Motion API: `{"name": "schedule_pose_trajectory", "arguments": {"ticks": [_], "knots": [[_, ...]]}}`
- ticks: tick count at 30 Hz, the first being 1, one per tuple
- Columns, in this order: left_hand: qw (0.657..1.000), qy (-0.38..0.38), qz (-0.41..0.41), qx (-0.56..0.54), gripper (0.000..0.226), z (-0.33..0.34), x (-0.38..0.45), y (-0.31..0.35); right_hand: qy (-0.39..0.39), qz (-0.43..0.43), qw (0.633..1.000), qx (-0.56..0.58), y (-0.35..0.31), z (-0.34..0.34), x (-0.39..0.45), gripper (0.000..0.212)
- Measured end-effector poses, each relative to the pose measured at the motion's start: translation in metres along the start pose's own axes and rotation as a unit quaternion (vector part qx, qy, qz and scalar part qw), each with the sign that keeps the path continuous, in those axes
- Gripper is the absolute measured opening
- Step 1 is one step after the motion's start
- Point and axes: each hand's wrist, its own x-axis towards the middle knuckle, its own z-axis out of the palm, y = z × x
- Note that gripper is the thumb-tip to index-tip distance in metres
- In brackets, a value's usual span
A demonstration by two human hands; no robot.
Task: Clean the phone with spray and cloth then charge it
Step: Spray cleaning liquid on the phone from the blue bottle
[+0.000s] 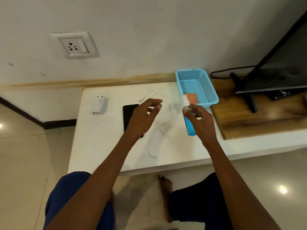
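Holding the spray bottle (186, 105) in a pinching grip, the right hand (199, 121) hovers near the blue basket (211, 92); the left hand (142, 117), fingers loosely spread, hangs over the phone (128, 116) on the desk (99, 143).

On the table (99, 146), the charger (100, 105) lies at far left, the phone (130, 116) just to its right, and the coiled cable (159, 130) right of the phone. The basket (208, 90) stands at the back right (a cloth (192, 98) lies inside it). The spray bottle (188, 112) sits before the basket. The socket (74, 45) is on the wall behind, upper left; the television (282, 67) stands far right.
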Motion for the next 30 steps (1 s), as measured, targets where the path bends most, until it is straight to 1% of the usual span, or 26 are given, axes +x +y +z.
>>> {"name": "schedule_pose_trajectory", "arguments": {"ticks": [2, 3, 8, 10, 13, 16, 21, 23, 25, 26, 28, 29, 30], "knots": [[0.999, -0.001, 0.003, 0.044, 0.016, 0.009, -0.001, -0.003, 0.058, 0.009, 0.998, -0.039, 0.01, -0.017, 0.002, 0.042], [0.998, -0.006, 0.009, 0.061, 0.017, 0.015, -0.001, -0.003, 0.077, 0.019, 0.996, -0.048, 0.015, -0.024, 0.003, 0.046], [0.979, -0.035, 0.091, 0.181, 0.047, 0.045, -0.004, -0.003, 0.114, 0.047, 0.992, -0.023, 0.03, -0.042, 0.011, 0.046], [0.969, -0.056, 0.096, 0.219, 0.054, 0.053, -0.004, -0.002, 0.111, 0.064, 0.992, -0.018, 0.036, -0.044, 0.016, 0.048], [0.959, -0.08, 0.091, 0.257, 0.059, 0.061, -0.004, 0.0, 0.084, 0.074, 0.994, -0.013, 0.045, -0.044, 0.02, 0.05], [0.955, -0.087, 0.079, 0.271, 0.058, 0.064, -0.001, 0.003, 0.063, 0.075, 0.995, -0.03, 0.05, -0.042, 0.025, 0.052], [0.954, -0.087, 0.076, 0.276, 0.052, 0.064, 0.001, 0.006, 0.054, 0.072, 0.995, -0.048, 0.053, -0.042, 0.027, 0.052], [0.955, -0.085, 0.073, 0.273, 0.05, 0.063, 0.003, 0.007, 0.042, 0.068, 0.996, -0.048, 0.047, -0.043, 0.026, 0.057], [0.959, -0.072, 0.075, 0.263, 0.048, 0.06, 0.005, 0.008, 0.056, 0.034, 0.997, -0.03, 0.033, -0.046, 0.019, 0.06], [0.962, -0.061, 0.076, 0.257, 0.047, 0.059, 0.006, 0.009, 0.082, 0.0, 0.996, -0.032, 0.025, -0.049, 0.015, 0.056], [0.966, -0.028, 0.084, 0.243, 0.043, 0.054, 0.011, 0.01, 0.131, -0.089, 0.984, -0.085, 0.002, -0.053, 0.012, 0.042], [0.966, -0.012, 0.089, 0.24, 0.042, 0.052, 0.014, 0.01, 0.136, -0.132, 0.974, -0.126, -0.011, -0.053, 0.018, 0.035], [0.967, -0.001, 0.092, 0.239, 0.041, 0.05, 0.017, 0.009, 0.123, -0.158, 0.966, -0.165, -0.024, -0.053, 0.029, 0.029]]}}
